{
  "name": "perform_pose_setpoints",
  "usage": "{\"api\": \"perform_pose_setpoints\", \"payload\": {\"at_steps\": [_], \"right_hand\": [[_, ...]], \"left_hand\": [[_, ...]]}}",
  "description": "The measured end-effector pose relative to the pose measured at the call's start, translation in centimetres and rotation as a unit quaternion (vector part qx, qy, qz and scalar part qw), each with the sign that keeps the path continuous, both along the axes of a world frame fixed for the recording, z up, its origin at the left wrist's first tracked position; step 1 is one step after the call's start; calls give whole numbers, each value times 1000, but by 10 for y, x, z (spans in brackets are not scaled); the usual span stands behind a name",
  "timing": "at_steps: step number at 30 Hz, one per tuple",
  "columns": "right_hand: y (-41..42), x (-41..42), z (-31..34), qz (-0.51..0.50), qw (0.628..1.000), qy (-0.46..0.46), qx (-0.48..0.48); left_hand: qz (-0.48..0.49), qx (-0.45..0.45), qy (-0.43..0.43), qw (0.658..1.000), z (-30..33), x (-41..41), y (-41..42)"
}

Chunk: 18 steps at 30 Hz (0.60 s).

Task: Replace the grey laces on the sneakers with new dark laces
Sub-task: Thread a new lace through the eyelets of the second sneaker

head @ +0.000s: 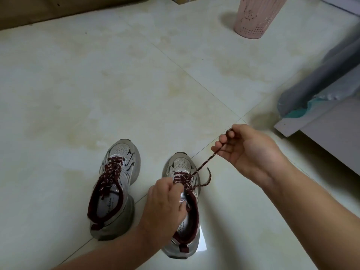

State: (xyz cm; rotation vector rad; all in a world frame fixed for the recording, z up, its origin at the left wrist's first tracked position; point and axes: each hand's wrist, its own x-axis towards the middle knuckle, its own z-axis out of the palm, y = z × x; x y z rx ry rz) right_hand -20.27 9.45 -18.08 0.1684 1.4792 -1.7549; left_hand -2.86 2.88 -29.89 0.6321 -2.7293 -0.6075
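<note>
Maroon lace [202,166] runs taut from right hand [247,151] to left hand [165,203].

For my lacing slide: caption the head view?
Right hand pulls a dark lace end taut from the right sneaker while the left hand steadies its tongue.

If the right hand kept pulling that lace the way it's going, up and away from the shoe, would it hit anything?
Probably nothing soon. The right hand, pinching the dark red speckled lace, has bare pale tiled floor beyond it; the pink perforated bin stands much farther off, though depth is uncertain.
</note>
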Motion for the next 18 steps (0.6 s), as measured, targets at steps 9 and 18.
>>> {"api": "perform_pose_setpoints", "payload": {"at_steps": [9, 18], "right_hand": [[1, -6, -10, 21, 999, 10, 48], [19, -8, -34, 45, 992, 86, 80]], "left_hand": [[-47, -38, -208, 976, 23, -50, -3], [26, 465, -74, 882, 57, -46, -16]]}}
